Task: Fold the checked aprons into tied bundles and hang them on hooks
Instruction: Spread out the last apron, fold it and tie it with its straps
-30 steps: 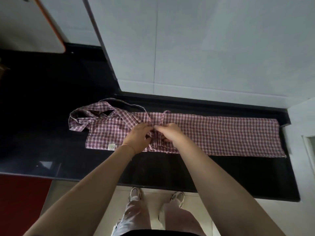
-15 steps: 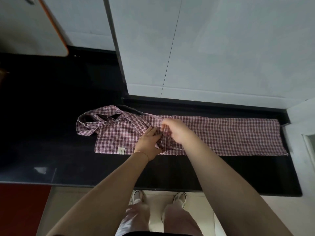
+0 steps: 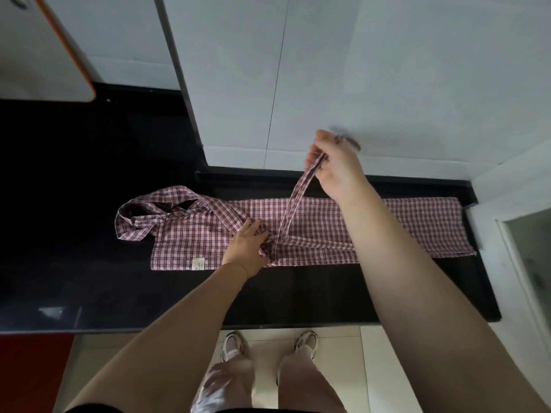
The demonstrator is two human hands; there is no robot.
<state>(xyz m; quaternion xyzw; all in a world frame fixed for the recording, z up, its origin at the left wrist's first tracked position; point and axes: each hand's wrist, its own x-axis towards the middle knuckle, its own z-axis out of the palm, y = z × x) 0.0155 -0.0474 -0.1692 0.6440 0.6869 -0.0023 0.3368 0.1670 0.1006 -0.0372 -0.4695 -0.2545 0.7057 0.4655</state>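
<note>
Standing in white trainers (image 3: pixel 305 342) on pale floor tiles, partly hidden by trousers. Lying folded along the glossy black stone worktop (image 3: pixel 89 293): the red-and-white checked cotton apron (image 3: pixel 322 231). Left hand (image 3: pixel 249 248) pressing its middle, fingers bunching cloth, fingertips hidden. Right hand (image 3: pixel 335 166) pinching the checked tie strap (image 3: pixel 295 201), lifting it towards the white tiled wall (image 3: pixel 387 84); strap end blurring.

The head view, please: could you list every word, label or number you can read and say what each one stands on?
None can be read.
Small pale tag sewn at the near edge of the checked apron: it bears faint marks, too small and blurred to read.
Nothing else in view carries writing.
</note>
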